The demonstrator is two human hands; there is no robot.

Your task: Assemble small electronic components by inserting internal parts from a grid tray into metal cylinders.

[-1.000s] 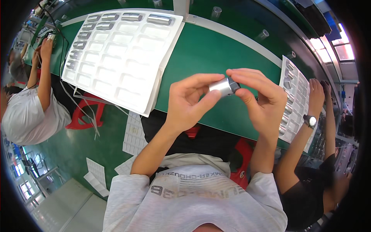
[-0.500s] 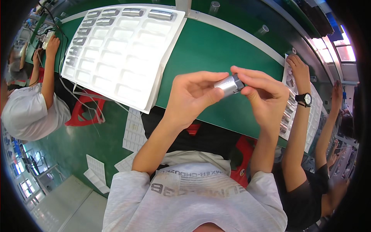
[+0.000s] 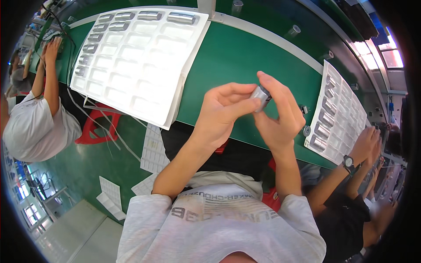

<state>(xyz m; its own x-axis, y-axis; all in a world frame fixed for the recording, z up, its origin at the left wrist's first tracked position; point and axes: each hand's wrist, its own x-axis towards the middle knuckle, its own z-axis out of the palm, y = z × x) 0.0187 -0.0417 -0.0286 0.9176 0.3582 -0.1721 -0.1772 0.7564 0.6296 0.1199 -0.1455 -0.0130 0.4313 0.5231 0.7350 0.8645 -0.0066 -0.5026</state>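
Note:
Over the green bench, my left hand (image 3: 222, 111) pinches a silver metal cylinder (image 3: 262, 97) between its thumb and fingers. My right hand (image 3: 279, 113) closes round the other side, its fingers over the cylinder's upper end and its thumb near the lower end. The cylinder is tilted, and the fingers cover part of it. To the left lies a white moulded tray (image 3: 139, 83), with several silver cylinders in its back row and left-hand pockets.
At right, another white tray (image 3: 346, 127) holds a column of cylinders. Beside it are a loose cylinder (image 3: 306, 130) and a small dark part (image 3: 303, 108). A co-worker's watch-wearing arm (image 3: 333, 177) reaches in there. Another person (image 3: 39, 127) sits left near a red stool (image 3: 98, 125).
My right hand has moved left and wraps closer round the cylinder, which stands steeper. The co-worker's watch-wearing arm has drawn back from the right tray, uncovering it.

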